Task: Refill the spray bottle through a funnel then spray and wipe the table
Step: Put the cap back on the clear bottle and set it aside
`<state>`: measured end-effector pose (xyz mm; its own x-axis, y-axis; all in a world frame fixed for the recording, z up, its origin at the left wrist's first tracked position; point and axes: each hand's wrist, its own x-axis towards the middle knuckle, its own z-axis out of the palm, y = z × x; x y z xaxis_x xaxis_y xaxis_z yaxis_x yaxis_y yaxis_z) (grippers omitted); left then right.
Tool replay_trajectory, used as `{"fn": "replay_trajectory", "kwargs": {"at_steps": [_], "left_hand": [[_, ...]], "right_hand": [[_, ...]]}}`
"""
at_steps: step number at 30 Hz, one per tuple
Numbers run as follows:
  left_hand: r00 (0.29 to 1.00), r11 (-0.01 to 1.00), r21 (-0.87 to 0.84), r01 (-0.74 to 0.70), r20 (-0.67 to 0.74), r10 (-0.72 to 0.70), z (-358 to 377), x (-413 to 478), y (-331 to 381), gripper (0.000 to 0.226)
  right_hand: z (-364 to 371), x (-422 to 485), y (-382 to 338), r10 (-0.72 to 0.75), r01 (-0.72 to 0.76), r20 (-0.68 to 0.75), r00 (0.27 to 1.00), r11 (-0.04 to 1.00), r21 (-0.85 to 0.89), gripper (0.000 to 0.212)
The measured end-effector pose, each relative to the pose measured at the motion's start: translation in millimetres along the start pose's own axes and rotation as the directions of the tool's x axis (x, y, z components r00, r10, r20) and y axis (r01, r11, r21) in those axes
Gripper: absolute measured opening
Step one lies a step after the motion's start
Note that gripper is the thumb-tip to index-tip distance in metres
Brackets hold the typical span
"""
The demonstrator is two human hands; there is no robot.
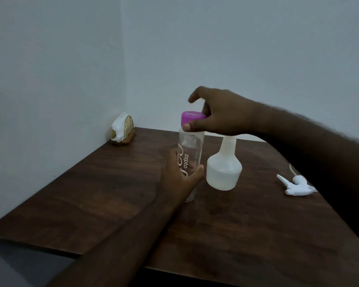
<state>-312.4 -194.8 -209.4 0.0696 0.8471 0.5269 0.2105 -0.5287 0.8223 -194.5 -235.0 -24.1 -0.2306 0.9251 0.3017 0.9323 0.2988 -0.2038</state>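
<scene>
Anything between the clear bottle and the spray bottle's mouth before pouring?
Nothing on the table lies between them; the spray bottle stands close beside the clear bottle, its trigger head off. The purple cap, gripped by the right hand, is on the clear bottle. No funnel in view.
</scene>
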Motion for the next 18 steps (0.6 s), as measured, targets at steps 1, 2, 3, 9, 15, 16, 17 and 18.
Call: {"fn": "replay_trajectory", "kwargs": {"at_steps": [1, 2, 3, 9, 15, 16, 17, 18], "left_hand": [[1.0, 1.0, 0.0, 0.011, -0.002, -0.011, -0.3, 0.3, -0.1, 0.05], [1.0, 1.0, -0.005, 0.025, -0.001, -0.025, -0.9, 0.6, 0.2, 0.049], [0.999, 0.999, -0.013, 0.034, 0.005, -0.034, -1.6, 1.6, 0.8, 0.048], [0.999, 0.998, -0.043, 0.04, 0.025, -0.039, -5.5, 0.3, 1.2, 0.04], [0.999, 0.997, -0.073, 0.036, 0.0, -0.036, -8.0, -1.0, 2.5, 0.033], [0.999, 0.997, -0.075, 0.032, -0.005, -0.032, -7.6, -1.5, 2.7, 0.032], [1.0, 0.997, -0.076, 0.027, -0.007, -0.028, -7.4, -2.0, 2.8, 0.032], [1.0, 0.997, -0.077, 0.02, -0.001, -0.02, -7.0, -2.4, 3.7, 0.032]], "right_hand": [[1.0, 0.2, -1.2, 0.039, -0.045, -0.098, 0.994, 0.997, -0.055, 0.064], [1.9, 0.4, -1.5, 0.062, -0.08, -0.197, 0.978, 0.994, -0.081, 0.066], [1.9, 0.7, -1.5, 0.065, -0.092, -0.274, 0.96, 0.992, -0.086, 0.067], [-4.6, 2.0, -1.9, -0.04, 0.007, 0.108, 0.993, 0.957, 0.292, 0.05], [-2.0, 6.3, -4.3, -0.061, 0.028, 0.085, 0.995, 0.939, 0.343, 0.05], [-1.8, 6.5, -6.8, -0.054, 0.028, 0.077, 0.996, 0.95, 0.312, 0.049], [-1.3, 6.7, -8.7, -0.054, 0.032, 0.072, 0.996, 0.96, 0.279, 0.047], [-0.3, 6.9, -10.5, -0.059, 0.04, 0.071, 0.996, 0.969, 0.245, 0.045]]}}
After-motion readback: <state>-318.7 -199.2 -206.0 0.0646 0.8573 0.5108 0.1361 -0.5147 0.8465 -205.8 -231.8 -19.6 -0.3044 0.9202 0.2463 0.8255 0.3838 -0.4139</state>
